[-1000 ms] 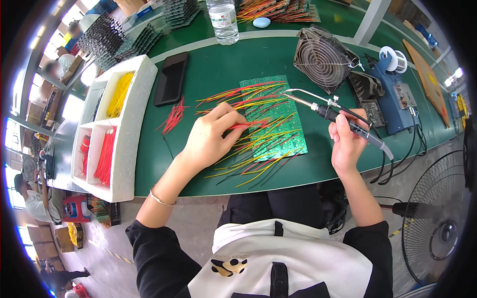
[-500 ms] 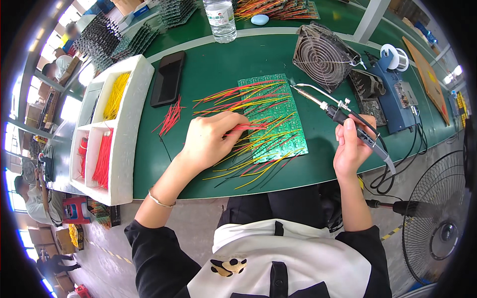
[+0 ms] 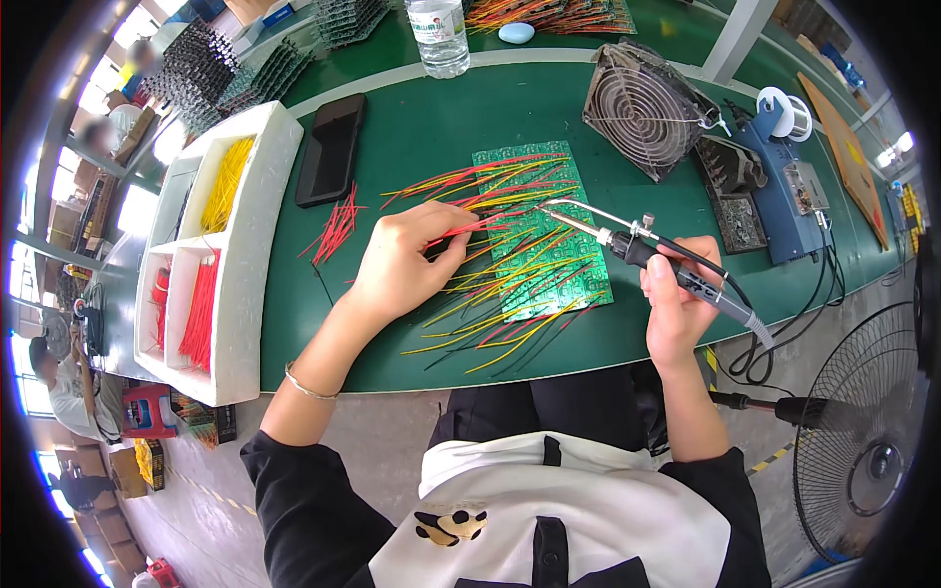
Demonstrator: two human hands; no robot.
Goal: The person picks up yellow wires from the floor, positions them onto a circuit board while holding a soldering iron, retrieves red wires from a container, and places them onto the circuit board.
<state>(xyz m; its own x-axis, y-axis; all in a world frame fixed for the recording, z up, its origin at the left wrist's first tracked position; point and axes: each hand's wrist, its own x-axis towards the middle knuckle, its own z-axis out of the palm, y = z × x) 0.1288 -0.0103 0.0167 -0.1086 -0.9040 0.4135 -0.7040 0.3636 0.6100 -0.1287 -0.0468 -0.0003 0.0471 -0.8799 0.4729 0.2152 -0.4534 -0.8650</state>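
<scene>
My right hand (image 3: 678, 312) grips a soldering iron (image 3: 627, 251) with a thin metal feed tube along it. Its tip points left, over the upper middle of a green circuit board panel (image 3: 495, 159). Many red, yellow and black wires (image 3: 461, 328) stick out from the board toward the left. My left hand (image 3: 404, 257) lies over these wires at the board's left side, thumb and fingers pinching red wires (image 3: 480, 226). Their ends reach onto the board close to the iron's tip. Whether tip and wire touch is too small to tell.
Left of the board are loose red wires (image 3: 338, 225), a black phone (image 3: 331, 147) and a white foam box (image 3: 279, 186) of sorted wires. Behind stands a water bottle (image 3: 441, 44). A dusty fan (image 3: 642, 113) and blue soldering station (image 3: 784, 201) with solder spool (image 3: 782, 116) sit right.
The soldering iron has moved left and down, its tip now over the board. My left hand has shifted slightly left and up with the red wires.
</scene>
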